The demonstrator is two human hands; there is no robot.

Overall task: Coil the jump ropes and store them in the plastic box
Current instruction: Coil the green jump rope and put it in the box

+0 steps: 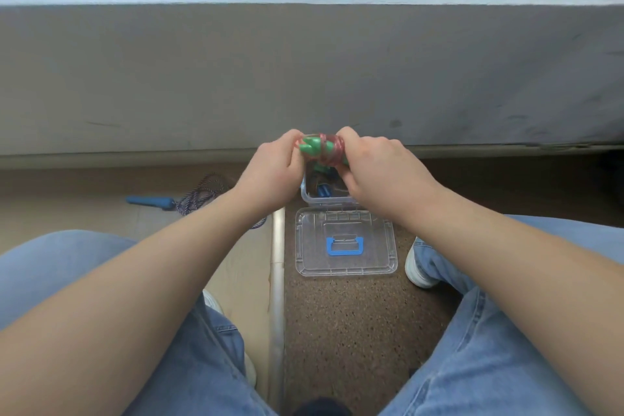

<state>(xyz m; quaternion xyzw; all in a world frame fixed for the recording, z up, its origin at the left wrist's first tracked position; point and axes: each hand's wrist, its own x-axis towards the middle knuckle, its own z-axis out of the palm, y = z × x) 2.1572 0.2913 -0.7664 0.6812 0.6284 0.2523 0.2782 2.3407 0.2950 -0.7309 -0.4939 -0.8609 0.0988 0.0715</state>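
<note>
Both hands hold a jump rope with green handles (319, 147) and a reddish cord wound around them, just above the clear plastic box (314, 200). My left hand (270, 169) grips its left end and my right hand (378, 169) grips its right end. Inside the box lies a blue-handled rope, mostly hidden by my hands. The box's clear lid (346, 241), with a blue handle, lies flat on the floor in front of the box. A second rope with a blue handle (152, 202) and a dark purple cord (202, 194) lies loose on the floor to the left.
A grey wall (304, 78) rises just behind the box. A metal floor strip (277, 263) runs between the wood floor on the left and the speckled brown floor on the right. My knees in blue jeans and white shoes flank the lid.
</note>
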